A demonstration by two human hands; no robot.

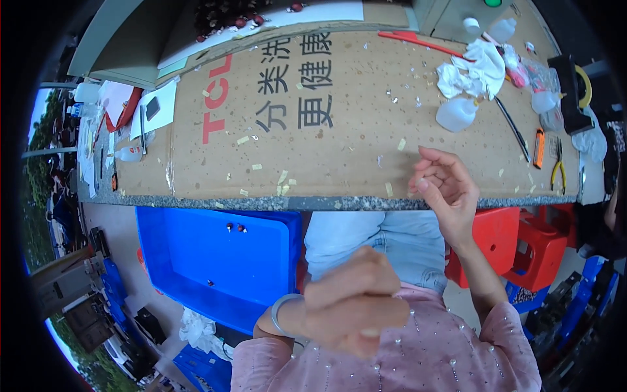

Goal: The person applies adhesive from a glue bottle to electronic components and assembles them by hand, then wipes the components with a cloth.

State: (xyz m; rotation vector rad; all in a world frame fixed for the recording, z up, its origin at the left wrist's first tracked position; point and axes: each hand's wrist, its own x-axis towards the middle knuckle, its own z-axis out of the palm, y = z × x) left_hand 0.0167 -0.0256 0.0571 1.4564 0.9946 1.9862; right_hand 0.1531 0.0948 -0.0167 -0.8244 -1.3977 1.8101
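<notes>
My right hand [450, 193] is over the table's front edge, its fingers loosely bent and apart, with nothing visible between them. Closer to my chest, my left hand [356, 297] is blurred by motion, with a pale bracelet on its wrist. Its fingers look bent, but I cannot make out what they hold, if anything. Left of my lap is a blue plastic bin [222, 261] with a few small dark red pieces [242, 228] in it. More dark red pieces [240, 22] are heaped in a grey booth at the far side of the table.
Printed cardboard [215, 157] covers the table, scattered with yellowish paper bits [282, 177]. On the right are a white squeeze bottle [457, 114], crumpled tissue [483, 68], a black pen-like tool [513, 129], an orange cutter [539, 148] and yellow-handled pliers [558, 171]. Red stools [535, 258] stand below.
</notes>
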